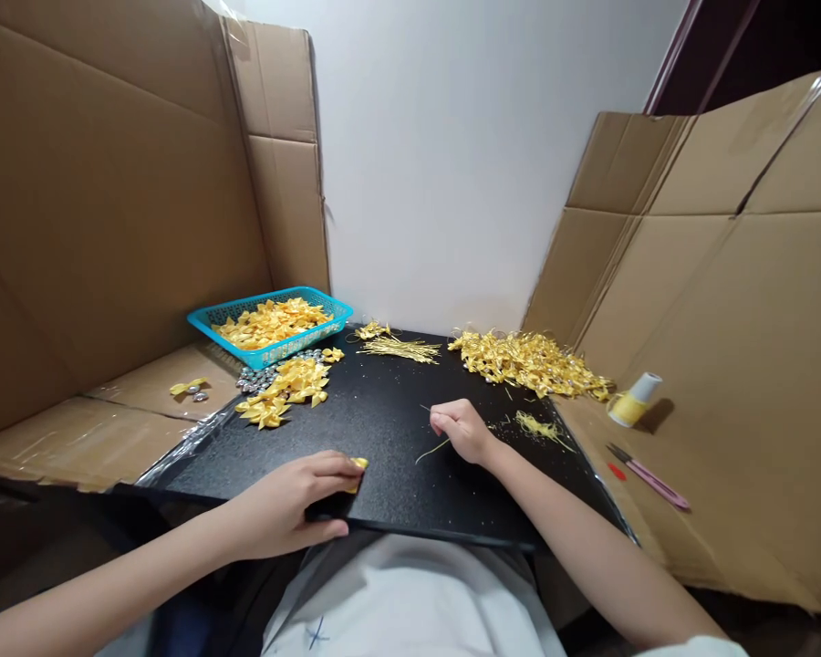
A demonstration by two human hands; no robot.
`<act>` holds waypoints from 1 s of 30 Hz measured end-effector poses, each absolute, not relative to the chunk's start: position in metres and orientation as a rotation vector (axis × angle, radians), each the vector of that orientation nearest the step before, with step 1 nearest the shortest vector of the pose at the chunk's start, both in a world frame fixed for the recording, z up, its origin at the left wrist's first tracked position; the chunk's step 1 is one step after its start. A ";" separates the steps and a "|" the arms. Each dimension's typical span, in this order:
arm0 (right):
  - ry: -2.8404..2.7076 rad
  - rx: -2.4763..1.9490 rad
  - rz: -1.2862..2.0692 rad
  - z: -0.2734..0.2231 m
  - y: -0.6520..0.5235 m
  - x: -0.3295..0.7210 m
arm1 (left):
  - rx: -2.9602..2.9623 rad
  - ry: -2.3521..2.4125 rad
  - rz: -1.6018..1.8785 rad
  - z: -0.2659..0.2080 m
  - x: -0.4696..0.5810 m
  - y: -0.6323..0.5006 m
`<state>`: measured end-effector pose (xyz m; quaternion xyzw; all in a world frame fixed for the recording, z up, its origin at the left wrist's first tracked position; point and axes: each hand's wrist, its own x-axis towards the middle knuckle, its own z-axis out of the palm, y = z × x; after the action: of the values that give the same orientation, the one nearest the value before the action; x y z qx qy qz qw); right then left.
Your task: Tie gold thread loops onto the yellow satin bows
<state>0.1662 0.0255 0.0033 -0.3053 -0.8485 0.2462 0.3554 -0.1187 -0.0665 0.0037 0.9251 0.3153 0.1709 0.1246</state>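
My left hand (315, 493) rests at the front edge of the black tabletop. Its fingers press on a small yellow ribbon bow (359, 463), mostly hidden under them, while the thumb lies apart. My right hand (462, 429) is closed in a pinch above the table's middle. A yellow thread (432, 451) trails from it toward the left, and a thin, needle-like tip (424, 407) sticks out past the fingertips. Loose yellow bows (291, 383) lie in a heap beyond my left hand, beside silvery beads (252, 379).
A blue basket (274, 356) of yellow bows stands back left. Gold cords (403, 349) and a heap of finished-looking gold bows (526, 360) lie at the back. At right are thread scraps (539, 425), a thread spool (633, 401) and pink-handled snips (649, 476). Cardboard walls (745, 319) flank the table.
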 end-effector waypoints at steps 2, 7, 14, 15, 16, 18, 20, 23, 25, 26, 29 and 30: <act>-2.201 -0.752 0.659 0.001 0.025 0.165 | 2.656 0.689 0.456 0.010 -0.104 -0.059; -2.198 -0.735 0.678 -0.004 0.026 0.164 | 2.499 0.810 0.563 0.014 -0.082 -0.032; -2.006 -0.816 0.700 -0.012 0.039 0.168 | 2.302 0.965 0.328 0.021 -0.064 0.030; -1.982 -0.837 0.697 -0.014 0.041 0.168 | 2.251 0.948 0.264 0.024 -0.062 0.041; -1.965 -0.860 0.697 -0.015 0.043 0.169 | 2.214 0.921 0.193 0.026 -0.060 0.051; -1.941 -0.897 0.716 -0.018 0.047 0.170 | 2.228 0.966 0.086 0.031 -0.056 0.068; -1.913 -0.915 0.745 -0.020 0.050 0.169 | 2.295 1.081 0.027 0.032 -0.054 0.078; -1.862 -0.925 0.784 -0.022 0.052 0.168 | 2.414 1.256 0.204 0.027 -0.052 0.082; -1.827 -0.932 0.817 -0.023 0.053 0.168 | 2.397 1.202 0.418 0.019 -0.053 0.082; -1.812 -0.937 0.833 -0.023 0.054 0.168 | 2.347 1.170 0.506 0.015 -0.054 0.082; -1.789 -0.951 0.867 -0.023 0.054 0.168 | 2.237 1.186 0.637 0.005 -0.058 0.083; -1.784 -0.953 0.876 -0.023 0.054 0.168 | 2.244 1.205 0.637 0.003 -0.058 0.084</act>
<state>0.1679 0.0544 -0.0229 -0.3857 -0.7221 0.3547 0.4518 -0.0583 0.0840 0.0028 0.8265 0.4437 0.2347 0.2550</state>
